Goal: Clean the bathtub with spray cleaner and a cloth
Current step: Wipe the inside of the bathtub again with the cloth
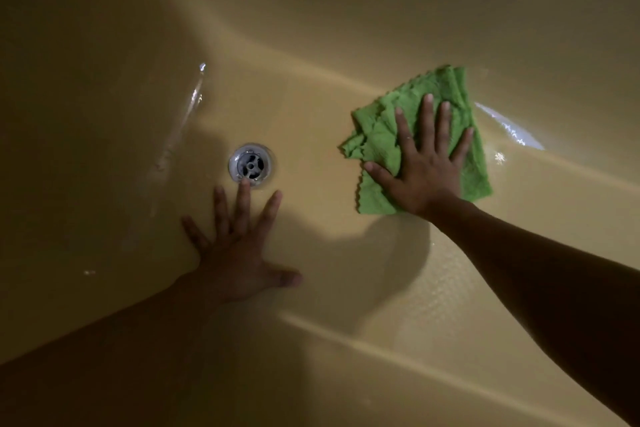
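Note:
I look down into a beige bathtub [311,107]. A crumpled green cloth [384,135] lies on the tub floor where it curves up into the far wall. My right hand [426,166] presses flat on the cloth with straight, spread fingers. My left hand [239,246] rests flat on the bare tub floor, fingers spread, its middle fingertip at the rim of the metal drain [250,165]. No spray bottle is in view.
Wet streaks glint on the tub wall left of the drain [194,97] and right of the cloth [509,128]. The near tub wall [381,374] rises at the bottom. Heavy shadow covers the left and lower parts.

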Tool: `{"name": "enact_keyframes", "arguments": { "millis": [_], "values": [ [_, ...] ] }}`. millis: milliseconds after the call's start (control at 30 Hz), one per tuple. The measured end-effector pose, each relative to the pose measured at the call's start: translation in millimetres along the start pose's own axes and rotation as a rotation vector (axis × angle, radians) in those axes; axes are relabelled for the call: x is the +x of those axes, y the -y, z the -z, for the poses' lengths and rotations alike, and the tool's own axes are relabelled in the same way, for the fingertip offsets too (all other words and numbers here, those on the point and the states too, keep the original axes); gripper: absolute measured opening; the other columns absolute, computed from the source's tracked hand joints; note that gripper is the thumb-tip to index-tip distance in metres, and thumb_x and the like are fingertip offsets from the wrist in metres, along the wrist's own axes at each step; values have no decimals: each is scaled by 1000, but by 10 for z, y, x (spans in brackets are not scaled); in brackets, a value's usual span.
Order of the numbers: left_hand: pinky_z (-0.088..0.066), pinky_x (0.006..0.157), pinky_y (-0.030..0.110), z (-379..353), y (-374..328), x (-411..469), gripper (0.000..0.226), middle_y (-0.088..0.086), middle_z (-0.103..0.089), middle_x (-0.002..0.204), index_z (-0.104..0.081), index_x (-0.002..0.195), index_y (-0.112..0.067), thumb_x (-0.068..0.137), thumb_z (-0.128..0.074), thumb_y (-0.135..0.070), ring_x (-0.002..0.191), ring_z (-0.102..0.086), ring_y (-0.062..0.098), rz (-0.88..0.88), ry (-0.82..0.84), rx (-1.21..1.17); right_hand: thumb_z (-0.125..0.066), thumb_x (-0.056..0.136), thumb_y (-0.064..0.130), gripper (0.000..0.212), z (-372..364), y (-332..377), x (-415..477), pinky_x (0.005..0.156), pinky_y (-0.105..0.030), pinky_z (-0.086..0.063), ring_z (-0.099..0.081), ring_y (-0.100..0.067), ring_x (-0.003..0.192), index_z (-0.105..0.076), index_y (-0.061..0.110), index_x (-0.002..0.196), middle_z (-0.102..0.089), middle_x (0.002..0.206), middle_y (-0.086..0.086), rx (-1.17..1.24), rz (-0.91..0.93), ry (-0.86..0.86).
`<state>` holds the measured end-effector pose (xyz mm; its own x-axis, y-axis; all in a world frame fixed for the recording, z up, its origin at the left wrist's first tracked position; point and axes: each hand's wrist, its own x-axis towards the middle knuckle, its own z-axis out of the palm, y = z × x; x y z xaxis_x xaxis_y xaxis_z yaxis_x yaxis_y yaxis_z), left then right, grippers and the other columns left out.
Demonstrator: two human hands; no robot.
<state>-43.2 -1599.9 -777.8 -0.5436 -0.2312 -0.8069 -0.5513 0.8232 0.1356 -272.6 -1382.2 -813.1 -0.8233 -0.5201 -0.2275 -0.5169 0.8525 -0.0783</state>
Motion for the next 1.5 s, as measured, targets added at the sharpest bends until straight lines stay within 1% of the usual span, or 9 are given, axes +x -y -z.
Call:
{"name": "enact_keyframes", "arguments": {
  "millis": [300,467,600,767,1033,1133,1200,1333,1500],
  "values": [
    [21,101,82,65,7,4,139,-4,64,142,42,141,-56,56,-62,-94,128,62,35,-42,13,11,-16,87,90,96,3,561,187,116,-72,8,24,-34,153,10,34,161,26,167,-10,-57,138,1],
    [23,101,80,101,38,5,141,-4,66,139,40,142,-55,58,-67,-90,124,64,36,-82,52,-11,-14,88,89,93,-63,697,-17,116,-73,2,20,-33,155,4,35,162,19,169,-10,-89,280,37],
    [26,102,75,107,110,35,142,-8,68,136,36,145,-56,59,-73,-86,123,65,34,-105,62,-9,-14,89,88,93,-121,762,-248,116,-72,1,20,-33,155,6,35,162,20,169,-9,-92,293,84],
    [27,107,70,98,187,21,142,-15,65,139,36,142,-58,60,-77,-82,127,62,30,-137,33,-25,-18,89,88,94,-181,726,-747,118,-71,0,18,-32,155,3,35,163,19,169,-9,-78,361,155],
    [15,118,65,207,603,-64,140,-21,60,143,42,140,-54,54,-61,-98,140,50,17,-126,40,181,-24,89,89,93,-225,163,-1535,119,-70,4,16,-31,156,0,37,163,15,170,-6,-78,423,295],
    [16,118,62,274,780,-123,139,-15,58,147,44,140,-50,52,-50,-104,142,48,16,-79,26,267,-26,89,88,92,-224,-156,-1631,119,-71,0,11,-31,157,-2,38,163,12,171,-4,-48,345,284],
    [18,120,58,290,872,-156,137,-13,55,150,43,142,-48,53,-44,-106,143,46,16,-74,0,291,-27,89,87,91,-211,-318,-1597,119,-70,-3,9,-29,157,-3,38,163,10,171,-2,-12,200,249],
    [20,120,58,265,919,-153,136,-9,55,152,42,146,-43,57,-38,-106,144,47,18,-89,-38,335,-23,85,88,94,-169,-451,-1223,120,-66,8,24,-23,154,8,42,160,26,168,3,35,-77,190],
    [25,116,61,195,915,-88,136,-4,61,146,49,140,-40,54,-30,-109,139,52,23,-97,-70,317,-12,83,92,98,-43,-320,-409,119,-68,8,30,-27,152,14,37,160,34,164,-4,7,-208,105]
  ]
}}
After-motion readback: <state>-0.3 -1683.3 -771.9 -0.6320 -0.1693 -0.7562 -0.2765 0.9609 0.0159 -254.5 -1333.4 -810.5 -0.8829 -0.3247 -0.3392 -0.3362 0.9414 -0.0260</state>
